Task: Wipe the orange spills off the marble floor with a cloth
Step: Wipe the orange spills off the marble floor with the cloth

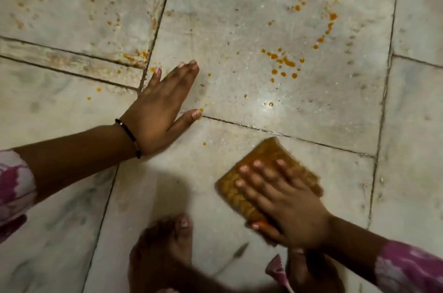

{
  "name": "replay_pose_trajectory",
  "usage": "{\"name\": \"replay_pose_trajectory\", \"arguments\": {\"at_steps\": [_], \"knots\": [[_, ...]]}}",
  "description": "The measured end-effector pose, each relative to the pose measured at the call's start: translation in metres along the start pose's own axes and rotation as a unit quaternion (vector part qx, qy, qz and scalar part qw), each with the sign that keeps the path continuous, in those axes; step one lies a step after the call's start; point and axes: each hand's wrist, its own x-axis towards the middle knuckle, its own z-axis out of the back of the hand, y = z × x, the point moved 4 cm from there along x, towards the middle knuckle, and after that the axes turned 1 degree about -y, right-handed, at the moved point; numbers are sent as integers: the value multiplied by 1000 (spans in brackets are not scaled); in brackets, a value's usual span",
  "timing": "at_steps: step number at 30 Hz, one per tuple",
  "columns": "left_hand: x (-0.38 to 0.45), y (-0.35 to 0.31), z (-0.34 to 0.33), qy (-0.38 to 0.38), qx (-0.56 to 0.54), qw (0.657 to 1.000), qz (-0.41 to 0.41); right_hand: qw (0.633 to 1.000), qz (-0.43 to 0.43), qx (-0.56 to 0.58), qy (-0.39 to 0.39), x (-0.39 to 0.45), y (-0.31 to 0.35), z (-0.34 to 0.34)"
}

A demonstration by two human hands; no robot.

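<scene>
I see the cloth (265,177) at 5 o'clock, flat on the floor (239,17). My right hand (285,204) presses it, fingers spread, thumb hooking its near edge. Spills (282,62) at 1 o'clock. Left hand (158,110), fingers released, rests flat at 9 o'clock.

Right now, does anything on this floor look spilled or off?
Yes. Orange spills dot the marble floor, with more at upper right and upper left, all beyond the cloth under the right hand.
</scene>
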Motion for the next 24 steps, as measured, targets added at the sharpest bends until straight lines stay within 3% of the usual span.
{"name": "replay_pose_trajectory", "arguments": {"at_steps": [3,5,7,10,14,17,20,24], "knots": [[-15,8,-11,-7,-23,999,42,996,78,25,-30,59,46,1],[-15,10,-15,-24,-35,997,67,997,38,32,-63,97,38,10],[-10,6,-16,-37,-48,995,79,995,-55,32,-81,105,3,18],[-15,1,-14,-47,-46,996,65,986,-151,24,-69,51,-42,19],[-37,1,-26,-30,-35,999,28,982,-177,21,-62,-3,-5,1],[-53,-1,-35,-37,-22,998,46,988,-133,34,-68,40,27,0],[-61,-7,-37,-52,-1,997,48,990,-108,40,-87,95,14,14],[-61,-10,-38,-50,18,997,48,964,-237,49,-110,90,-55,25]]}}
